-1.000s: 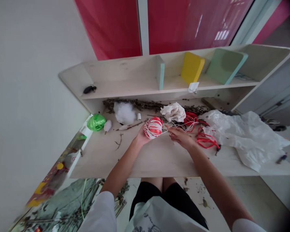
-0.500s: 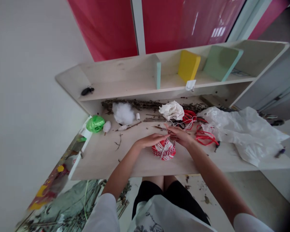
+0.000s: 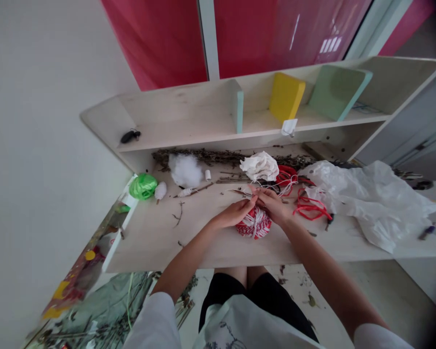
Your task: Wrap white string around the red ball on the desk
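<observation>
A ball of red and white string (image 3: 255, 224) rests on the pale desk (image 3: 203, 247), just below my two hands. My left hand (image 3: 237, 212) touches its upper left side, fingers pinched together on something too small to make out. From the right, my right hand (image 3: 271, 203) meets it above the ball, its fingers closed on something hidden. The fingertips of both hands are close together. Behind them lie thin white strings (image 3: 267, 184), a crumpled white cloth (image 3: 260, 166) and a red cord bundle (image 3: 286, 175).
A clear plastic bag (image 3: 374, 203) and red cord (image 3: 310, 207) lie at the right. At the left are a green ball (image 3: 143, 186), white fluff (image 3: 185, 170) and a small white-wrapped piece (image 3: 160, 191). Dry twigs (image 3: 210, 156) line the back beneath a shelf (image 3: 181, 133).
The string ball has shifted slightly right. My left hand has moved from stretched flat over it to a pinch beside my right hand's fingers.
</observation>
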